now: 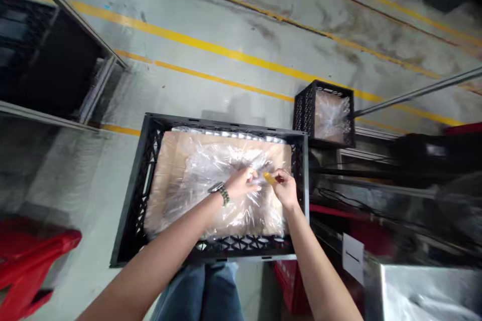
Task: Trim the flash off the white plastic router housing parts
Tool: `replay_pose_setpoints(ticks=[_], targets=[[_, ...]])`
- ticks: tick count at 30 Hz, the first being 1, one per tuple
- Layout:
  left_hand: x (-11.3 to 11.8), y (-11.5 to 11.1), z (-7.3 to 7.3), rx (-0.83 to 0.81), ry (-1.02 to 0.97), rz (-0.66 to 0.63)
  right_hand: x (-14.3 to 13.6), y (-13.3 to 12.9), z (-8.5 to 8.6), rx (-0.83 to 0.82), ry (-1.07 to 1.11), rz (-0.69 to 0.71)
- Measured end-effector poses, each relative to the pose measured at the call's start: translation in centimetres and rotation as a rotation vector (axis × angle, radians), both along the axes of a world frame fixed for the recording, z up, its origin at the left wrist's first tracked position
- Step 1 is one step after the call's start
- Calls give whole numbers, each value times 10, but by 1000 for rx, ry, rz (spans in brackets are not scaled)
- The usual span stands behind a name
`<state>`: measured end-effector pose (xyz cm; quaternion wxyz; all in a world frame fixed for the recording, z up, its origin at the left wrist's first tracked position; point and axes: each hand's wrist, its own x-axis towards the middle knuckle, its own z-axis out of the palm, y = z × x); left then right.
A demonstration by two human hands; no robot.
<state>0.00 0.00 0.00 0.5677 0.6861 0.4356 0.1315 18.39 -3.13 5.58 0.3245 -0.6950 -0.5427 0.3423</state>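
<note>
The floor (233,25) is smooth grey concrete marked with yellow lines (211,47) running diagonally, well beyond the hands. A large black lattice crate (131,195) sits directly beneath the hands; whether it rests on the floor or on the person's lap cannot be told. A smaller black crate (324,113) lined with clear plastic stands beyond and to the right of the hands. A red plastic object (30,256) lies on the floor far to the left of the hands.
</note>
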Motion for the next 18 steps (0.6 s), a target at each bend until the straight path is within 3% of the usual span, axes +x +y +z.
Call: replay_pose_setpoints(ticks=[4, 9, 13, 18], targets=[[0, -2, 4, 39, 8, 29, -19, 8, 16, -38, 22, 115], [-15, -1, 11, 100, -45, -50, -8, 30, 0, -205, 104, 221], [-31, 0, 14, 98, -61, -125, 10, 24, -18, -245, 91, 95], [-38, 4, 10, 12, -104, -118, -6, -29, -25, -229, 66, -110]])
